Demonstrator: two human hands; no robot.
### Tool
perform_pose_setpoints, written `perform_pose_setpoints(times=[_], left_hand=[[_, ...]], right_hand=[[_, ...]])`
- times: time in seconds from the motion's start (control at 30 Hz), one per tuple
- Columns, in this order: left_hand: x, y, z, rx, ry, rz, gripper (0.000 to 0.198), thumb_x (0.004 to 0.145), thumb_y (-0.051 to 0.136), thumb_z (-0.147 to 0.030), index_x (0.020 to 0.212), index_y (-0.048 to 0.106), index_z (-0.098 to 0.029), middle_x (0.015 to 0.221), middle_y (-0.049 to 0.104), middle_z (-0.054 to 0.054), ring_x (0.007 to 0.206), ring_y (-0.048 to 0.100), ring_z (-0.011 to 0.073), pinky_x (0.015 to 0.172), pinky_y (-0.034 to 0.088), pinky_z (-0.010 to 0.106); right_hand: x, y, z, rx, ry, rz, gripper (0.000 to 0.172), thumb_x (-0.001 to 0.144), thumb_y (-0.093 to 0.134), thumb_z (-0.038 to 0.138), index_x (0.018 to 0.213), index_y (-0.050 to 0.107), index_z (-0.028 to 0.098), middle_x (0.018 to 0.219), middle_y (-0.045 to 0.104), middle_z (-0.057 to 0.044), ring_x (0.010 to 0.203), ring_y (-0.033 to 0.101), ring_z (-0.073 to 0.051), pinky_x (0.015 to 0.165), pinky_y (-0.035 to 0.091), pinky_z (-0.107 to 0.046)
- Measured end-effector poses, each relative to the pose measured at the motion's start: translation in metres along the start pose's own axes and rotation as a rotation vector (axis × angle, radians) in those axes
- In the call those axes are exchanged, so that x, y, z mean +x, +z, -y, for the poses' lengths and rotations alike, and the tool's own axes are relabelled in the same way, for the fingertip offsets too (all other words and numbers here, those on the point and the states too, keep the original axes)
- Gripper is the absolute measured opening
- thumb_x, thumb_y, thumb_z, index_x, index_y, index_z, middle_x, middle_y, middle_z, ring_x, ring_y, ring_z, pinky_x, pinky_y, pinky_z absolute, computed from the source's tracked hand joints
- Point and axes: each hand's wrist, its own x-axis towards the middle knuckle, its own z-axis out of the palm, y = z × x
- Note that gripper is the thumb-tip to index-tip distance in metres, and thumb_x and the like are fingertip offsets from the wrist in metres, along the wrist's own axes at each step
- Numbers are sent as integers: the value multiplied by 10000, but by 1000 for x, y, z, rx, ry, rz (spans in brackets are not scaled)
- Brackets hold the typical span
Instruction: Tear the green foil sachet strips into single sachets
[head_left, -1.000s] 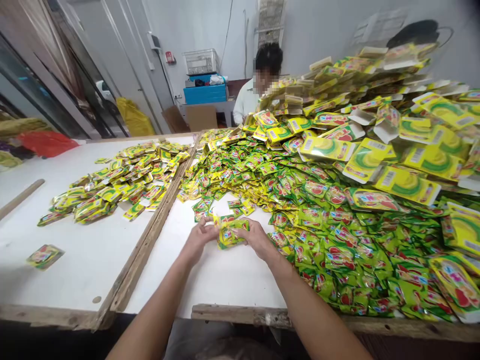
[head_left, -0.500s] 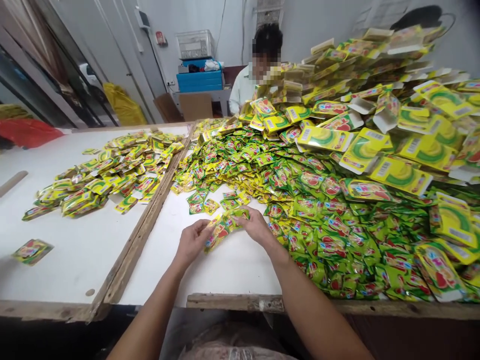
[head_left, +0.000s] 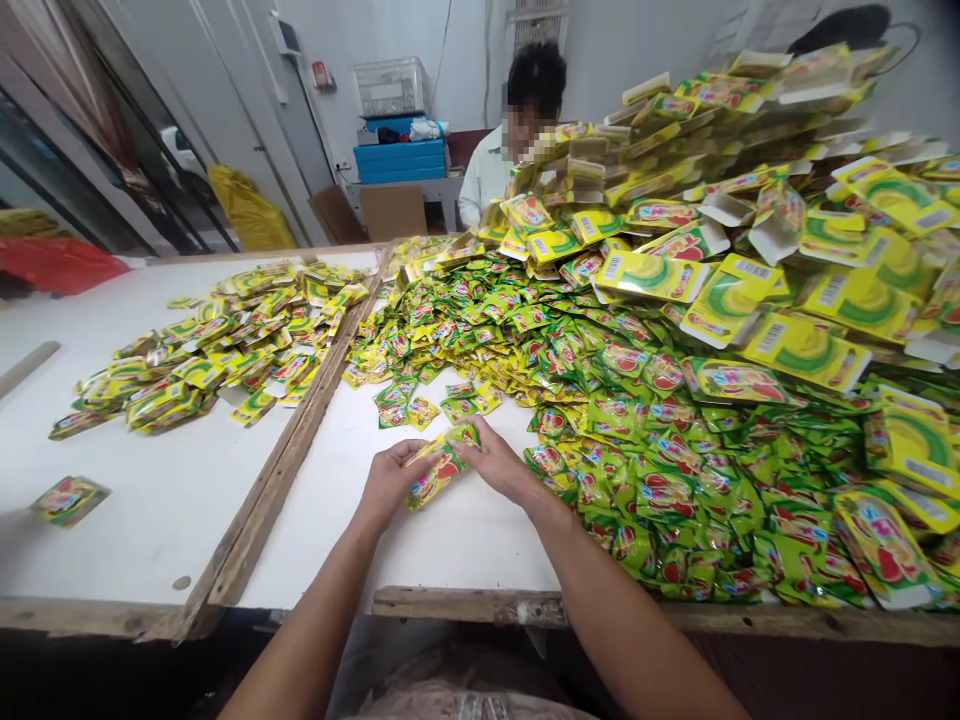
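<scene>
Between my two hands, over the white tabletop (head_left: pixel 330 540), is a small yellow-green carton (head_left: pixel 433 480) printed with red fruit. My left hand (head_left: pixel 390 485) grips its left end, thumb on top. At its right end my right hand (head_left: pixel 499 462) is closed, with a bit of green wrapper showing at the fingertips; whether that is a sachet or the carton's flap I cannot tell. Just beyond the hands lie several loose sachets (head_left: pixel 424 412). A large heap of green sachets (head_left: pixel 675 480) reaches close to my right forearm.
Flat yellow cartons (head_left: pixel 806 345) are piled high on the right. Left of a wooden divider strip (head_left: pixel 281 480) lies a heap of plump cartons (head_left: pixel 202 370), with a single carton (head_left: pixel 71 500) nearer. A person (head_left: pixel 487 170) sits across the table. A wooden edge (head_left: pixel 465 605) runs along the front.
My right hand has moved slightly left, closer to my left hand, and less green wrapper shows at the carton's right end. The carton stays in my left hand.
</scene>
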Motion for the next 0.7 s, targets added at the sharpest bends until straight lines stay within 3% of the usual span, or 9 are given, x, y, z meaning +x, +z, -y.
perform_pose_setpoints(times=[0.07,0.2,0.37,0.47,0.57,0.7], left_hand=[[1,-1,0,-94,-31,-24,401,561,806,-358,858,659,-133,735,712,41,621,643,149,593,496,232],[0,-1,-1,-209,-59,-26,376,565,811,-326,843,657,-125,699,717,40,608,654,145,594,502,224],[-1,1,-4,-282,-100,-46,400,528,832,-313,830,663,-114,688,720,45,617,663,151,610,513,231],[-2,1,-7,-311,-112,-27,404,512,839,-303,824,667,-112,699,724,50,627,667,157,617,517,236],[-2,3,-9,-316,-126,-42,397,498,843,-298,802,672,-108,678,721,49,591,656,147,580,508,223],[0,5,-9,-324,-130,-97,386,489,844,-293,782,674,-108,659,716,46,564,647,139,558,502,218]], right_hand=[[2,-2,-2,22,-41,-87,285,720,594,368,953,554,209,811,590,5,729,534,-135,666,436,-253],[3,-3,-3,-96,-13,-219,212,695,624,391,740,606,185,674,561,9,659,524,-142,653,433,-275],[2,1,-4,-139,-41,-356,217,650,689,390,736,685,190,799,608,-28,739,582,-163,762,460,-318],[2,3,-2,-181,-92,-418,170,639,708,352,688,679,193,770,622,-27,746,582,-169,788,458,-335],[0,8,2,-239,-150,-429,122,636,715,309,644,663,199,714,620,-16,760,573,-173,806,445,-338],[-2,16,3,-133,-135,-347,154,723,637,343,671,672,202,744,614,-19,766,577,-159,769,458,-295]])
